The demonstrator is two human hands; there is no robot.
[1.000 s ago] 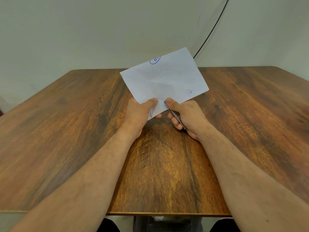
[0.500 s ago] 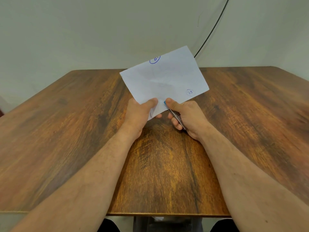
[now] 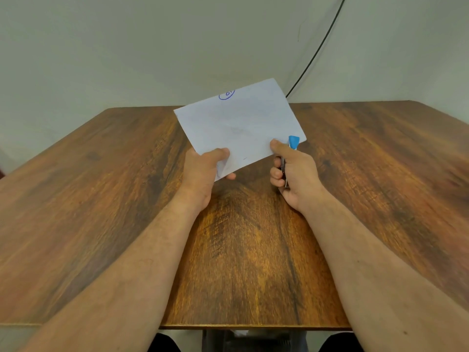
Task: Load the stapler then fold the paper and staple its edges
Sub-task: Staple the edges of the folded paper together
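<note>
Bare forearms, no sleeves; dark trousers [image 3: 165, 342] at lap.

One folded sheet of paper [image 3: 238, 128], one blue-tipped stapler [image 3: 291, 148], two hands, left hand [image 3: 203, 171] and right hand [image 3: 297, 176], one wooden bench [image 3: 101, 199], one black cable [image 3: 314, 52] were there.

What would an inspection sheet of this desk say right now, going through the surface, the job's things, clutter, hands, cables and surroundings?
Surface: brown wooden table, grain visible.
Job's things: folded white paper, held above the table, blue circled mark near its far edge; blue-tipped stapler at the paper's right corner.
Clutter: nothing seen on the table.
Hands: left hand pinches the paper's near corner; right hand grips the stapler.
Cables: one black cable runs down the wall behind the table.
Surroundings: plain pale wall; something dark under the table's near edge, unclear.
</note>
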